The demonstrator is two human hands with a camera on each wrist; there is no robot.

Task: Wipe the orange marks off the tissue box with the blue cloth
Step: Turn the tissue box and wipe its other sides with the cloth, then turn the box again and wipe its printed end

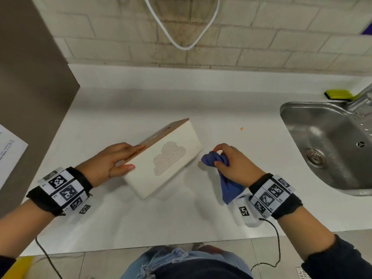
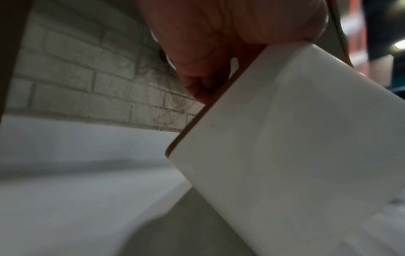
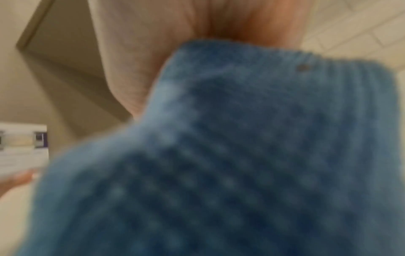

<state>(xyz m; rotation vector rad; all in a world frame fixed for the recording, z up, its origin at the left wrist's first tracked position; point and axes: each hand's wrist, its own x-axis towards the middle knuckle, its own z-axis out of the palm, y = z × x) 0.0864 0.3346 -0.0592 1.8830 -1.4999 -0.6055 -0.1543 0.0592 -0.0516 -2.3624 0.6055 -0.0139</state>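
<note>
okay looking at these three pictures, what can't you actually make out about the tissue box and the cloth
- Head view: the tissue box is tilted, so its wooden top faces away; any orange marks there are too foreshortened to judge.
- Left wrist view: the left hand covers the box's top edge.
- Right wrist view: the blurred blue cloth fills the frame, hiding the box.

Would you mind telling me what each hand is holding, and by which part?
Left hand grips the tilted tissue box at its near-left end; right hand holds the blue cloth bunched near its top.
</note>
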